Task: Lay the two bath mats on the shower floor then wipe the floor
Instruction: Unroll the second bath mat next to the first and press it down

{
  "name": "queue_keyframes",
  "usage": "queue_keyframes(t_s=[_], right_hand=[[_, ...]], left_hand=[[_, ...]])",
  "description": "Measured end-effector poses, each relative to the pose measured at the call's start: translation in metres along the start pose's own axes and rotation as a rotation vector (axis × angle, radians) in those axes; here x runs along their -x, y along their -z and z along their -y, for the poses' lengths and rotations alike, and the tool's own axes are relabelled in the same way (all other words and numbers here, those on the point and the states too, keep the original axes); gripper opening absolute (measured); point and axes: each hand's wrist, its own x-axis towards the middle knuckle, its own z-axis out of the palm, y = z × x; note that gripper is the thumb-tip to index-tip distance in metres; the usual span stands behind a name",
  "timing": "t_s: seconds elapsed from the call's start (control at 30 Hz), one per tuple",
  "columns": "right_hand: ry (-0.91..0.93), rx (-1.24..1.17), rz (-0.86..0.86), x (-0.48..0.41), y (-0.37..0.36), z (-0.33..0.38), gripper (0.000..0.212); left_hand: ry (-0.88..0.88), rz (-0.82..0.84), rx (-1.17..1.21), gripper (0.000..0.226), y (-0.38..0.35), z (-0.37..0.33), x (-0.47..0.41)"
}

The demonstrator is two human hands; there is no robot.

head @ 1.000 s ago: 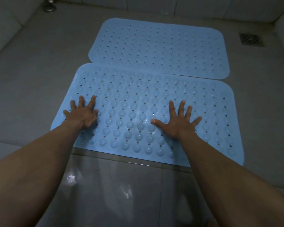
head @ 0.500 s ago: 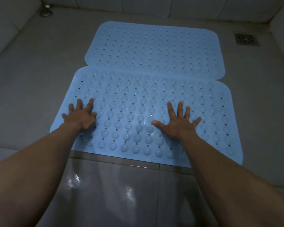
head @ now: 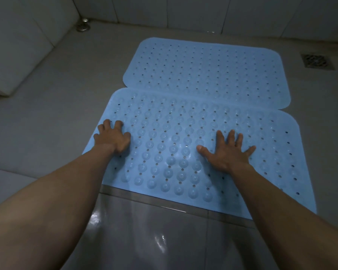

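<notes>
Two light-blue rubber bath mats lie flat on the grey shower floor (head: 57,98). The far mat (head: 209,73) shows small holes. The near mat (head: 185,133) shows suction cups facing up, and its far edge overlaps the far mat's near edge. My left hand (head: 113,138) presses on the near mat's left part, fingers slightly curled. On the mat's middle-right my right hand (head: 227,151) lies flat, fingers spread. Neither hand holds anything.
A square floor drain (head: 317,62) sits at the far right. A round metal fitting (head: 83,26) stands in the far left corner. White tiled walls enclose the floor. A glossy tiled step (head: 160,236) runs along the mat's near edge.
The view has shifted so the mats sit further right in frame. My left hand's fingers have curled a little; both hands stay pressed on the near mat.
</notes>
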Motion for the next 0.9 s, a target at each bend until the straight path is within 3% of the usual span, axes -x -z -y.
queue_keyframes(t_s=[0.2, 0.33, 0.47, 0.67, 0.9], right_hand=[[0.177, 0.012, -0.148, -0.041, 0.019, 0.069, 0.09], [0.272, 0.047, -0.144, -0.081, 0.024, 0.118, 0.085], [0.402, 0.041, -0.143, -0.111, 0.018, 0.151, 0.075], [0.388, 0.113, -0.289, -0.122, -0.004, 0.156, 0.071], [0.391, 0.111, -0.268, -0.121, -0.001, 0.158, 0.068]], left_hand=[[-0.171, -0.084, 0.074, 0.04, 0.004, -0.006, -0.059], [-0.29, -0.091, 0.115, 0.062, 0.004, -0.012, -0.087], [-0.332, -0.055, -0.028, 0.071, -0.006, -0.015, -0.109], [-0.322, -0.141, -0.005, 0.083, -0.011, -0.015, -0.122], [-0.304, -0.111, -0.08, 0.087, -0.012, -0.021, -0.127]])
